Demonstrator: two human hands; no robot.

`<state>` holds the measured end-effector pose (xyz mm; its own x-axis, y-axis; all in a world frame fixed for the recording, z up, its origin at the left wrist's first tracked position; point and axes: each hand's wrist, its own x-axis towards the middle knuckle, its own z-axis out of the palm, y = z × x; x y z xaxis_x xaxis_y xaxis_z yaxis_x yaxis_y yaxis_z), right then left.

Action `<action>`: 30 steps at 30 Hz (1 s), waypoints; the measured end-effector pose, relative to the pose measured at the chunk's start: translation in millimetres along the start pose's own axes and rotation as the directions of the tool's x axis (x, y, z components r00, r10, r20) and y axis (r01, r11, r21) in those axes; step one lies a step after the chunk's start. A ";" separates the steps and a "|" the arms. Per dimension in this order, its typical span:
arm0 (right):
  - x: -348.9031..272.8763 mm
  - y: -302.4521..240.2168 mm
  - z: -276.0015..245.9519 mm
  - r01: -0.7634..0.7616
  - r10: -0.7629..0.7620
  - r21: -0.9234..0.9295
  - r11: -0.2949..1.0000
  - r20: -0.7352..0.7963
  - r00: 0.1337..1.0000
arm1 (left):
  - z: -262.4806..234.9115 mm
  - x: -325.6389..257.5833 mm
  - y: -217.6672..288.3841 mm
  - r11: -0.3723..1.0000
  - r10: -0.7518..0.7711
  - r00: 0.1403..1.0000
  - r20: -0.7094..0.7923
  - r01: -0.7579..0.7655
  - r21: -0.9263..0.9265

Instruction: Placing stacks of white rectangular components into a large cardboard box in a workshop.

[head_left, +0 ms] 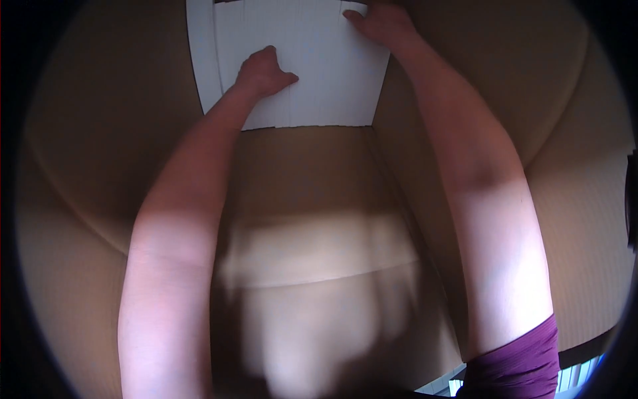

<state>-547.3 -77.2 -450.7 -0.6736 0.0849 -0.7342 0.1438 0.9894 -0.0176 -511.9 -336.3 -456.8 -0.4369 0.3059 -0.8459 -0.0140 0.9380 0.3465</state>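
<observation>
A white corrugated cardboard panel (319, 86) lies at the far end of a large brown cardboard box. My left hand (262, 73) rests against the panel's face, thumb and index finger spread apart; its other fingers are mostly hidden. At the panel's upper right corner is my right hand (385, 25). Its thumb lies over the white face near the top edge, and the rest of the hand wraps around the corner, with the fingers partly cut off by the frame. Both arms reach far forward into the box.
Tall brown walls of the cardboard box (93, 133) rise on both sides. A second white strip (205, 60) runs along the panel's left side. Light and shadow fall across the box bottom (319, 266). A dark object (631, 199) shows at the right rim.
</observation>
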 end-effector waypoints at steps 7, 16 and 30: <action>-55.5 -10.6 46.1 -0.175 0.251 0.421 0.890 -0.132 0.959 | 16.2 8.6 -0.7 0.999 0.030 0.997 -0.075 -0.031 -0.014; -81.2 -28.0 85.4 -0.259 0.181 0.430 0.865 0.214 0.960 | 7.2 1.4 1.2 0.998 -0.060 0.998 0.003 0.060 -0.037; -77.7 -24.2 92.6 -0.258 0.204 0.389 0.884 0.177 0.963 | -15.9 -3.8 -26.2 0.918 -0.259 0.890 -0.374 0.107 -0.381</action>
<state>-431.3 -118.7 -456.0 -0.4913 0.2624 -0.8305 0.5833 0.8072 -0.0901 -524.2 -364.6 -456.2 -0.7217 -0.0319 -0.6915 -0.4027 0.8318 0.3819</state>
